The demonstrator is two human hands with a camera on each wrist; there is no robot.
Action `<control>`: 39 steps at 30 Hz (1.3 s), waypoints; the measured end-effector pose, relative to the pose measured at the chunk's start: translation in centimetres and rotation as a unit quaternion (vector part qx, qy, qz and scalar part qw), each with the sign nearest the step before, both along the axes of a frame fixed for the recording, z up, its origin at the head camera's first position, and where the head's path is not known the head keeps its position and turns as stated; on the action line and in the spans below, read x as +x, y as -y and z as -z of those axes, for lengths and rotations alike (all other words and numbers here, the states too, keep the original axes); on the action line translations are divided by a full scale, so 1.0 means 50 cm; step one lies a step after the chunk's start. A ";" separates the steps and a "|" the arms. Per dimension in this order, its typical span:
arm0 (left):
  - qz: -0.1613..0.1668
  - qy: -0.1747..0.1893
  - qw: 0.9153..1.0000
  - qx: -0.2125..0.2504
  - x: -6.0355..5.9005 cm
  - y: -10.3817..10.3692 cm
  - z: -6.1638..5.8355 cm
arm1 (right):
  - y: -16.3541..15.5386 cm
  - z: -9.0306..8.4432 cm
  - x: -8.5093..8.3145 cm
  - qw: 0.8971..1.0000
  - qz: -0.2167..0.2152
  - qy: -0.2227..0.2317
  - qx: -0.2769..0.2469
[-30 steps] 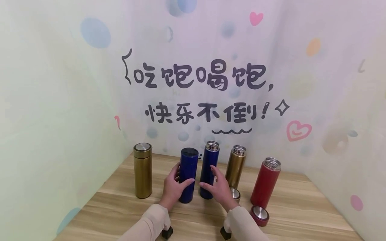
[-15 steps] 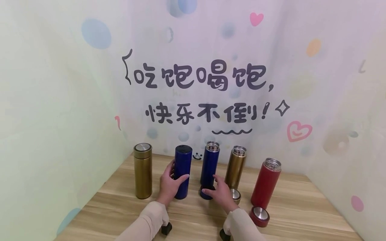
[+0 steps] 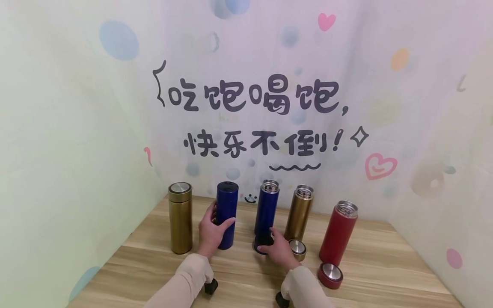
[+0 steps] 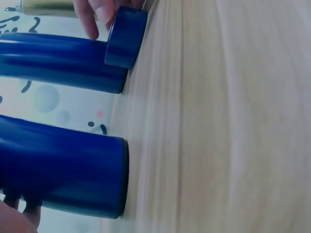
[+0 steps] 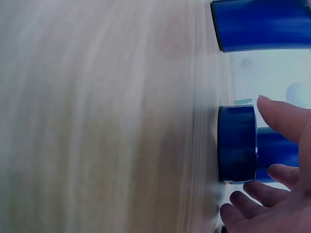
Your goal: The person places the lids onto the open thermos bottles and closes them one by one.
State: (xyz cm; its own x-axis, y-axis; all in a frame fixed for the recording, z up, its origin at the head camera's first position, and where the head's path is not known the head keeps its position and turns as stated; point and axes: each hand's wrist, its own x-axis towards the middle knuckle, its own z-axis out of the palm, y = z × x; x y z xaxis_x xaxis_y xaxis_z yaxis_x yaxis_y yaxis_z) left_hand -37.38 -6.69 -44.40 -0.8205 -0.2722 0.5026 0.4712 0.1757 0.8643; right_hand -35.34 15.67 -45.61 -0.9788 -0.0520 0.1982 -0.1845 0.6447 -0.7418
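Scanning near to far, label by label:
sleeves: both cream, at near edge of the wooden table [image 3: 366, 273].
red lid [image 3: 330, 274]: lying loose, near right, just in front of the red flask.
right hand [image 3: 280, 249]: fingers loosely spread over the blue lid [image 3: 263, 244]; fingertips [image 5: 274, 114] around it. Whether they actually grip it, cannot tell.
blue lid: sits on the table right in front of the open blue flask [image 3: 267, 208], bottom edge down.
gold lid [image 3: 298, 249]: just right of the right hand, at the foot of the open gold flask [image 3: 299, 213].
left hand [image 3: 211, 231]: wrapped around the lower half of the capped blue flask [image 3: 225, 214], thumb across the front, fingers behind. Firm hold.
capped blue flask: upright, base on the table, left of centre, between the capped gold flask [image 3: 180, 217] and the open blue flask.
red flask [image 3: 339, 233]: upright, open top, furthest right.
capped gold flask: upright, far left, apart from the left hand.
wall [image 3: 77, 107]: pastel, printed black lettering, hearts and dots, behind the row.
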 end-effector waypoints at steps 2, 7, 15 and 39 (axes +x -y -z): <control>-0.004 0.003 1.000 -0.001 -0.003 0.002 0.000 | -0.001 0.004 -0.001 1.000 -0.001 -0.002 0.003; -0.014 0.005 1.000 -0.002 -0.009 0.008 0.000 | -0.003 0.013 -0.004 1.000 -0.008 -0.008 0.008; -0.027 0.001 1.000 -0.001 -0.021 0.024 0.000 | 0.002 0.021 -0.004 1.000 -0.006 -0.010 0.028; -0.021 0.034 0.998 -0.039 -0.015 0.040 -0.009 | 0.003 0.022 -0.006 0.999 0.000 -0.001 0.046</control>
State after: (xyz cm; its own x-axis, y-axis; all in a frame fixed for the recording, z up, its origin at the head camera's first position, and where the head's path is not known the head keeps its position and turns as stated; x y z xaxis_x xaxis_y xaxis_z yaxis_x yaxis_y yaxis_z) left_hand -38.12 -8.67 -43.96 -0.8420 -0.2700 0.4670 0.4023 0.2626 0.8770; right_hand -35.66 15.54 -46.69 -0.9786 -0.0697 0.1938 -0.1852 0.7098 -0.6797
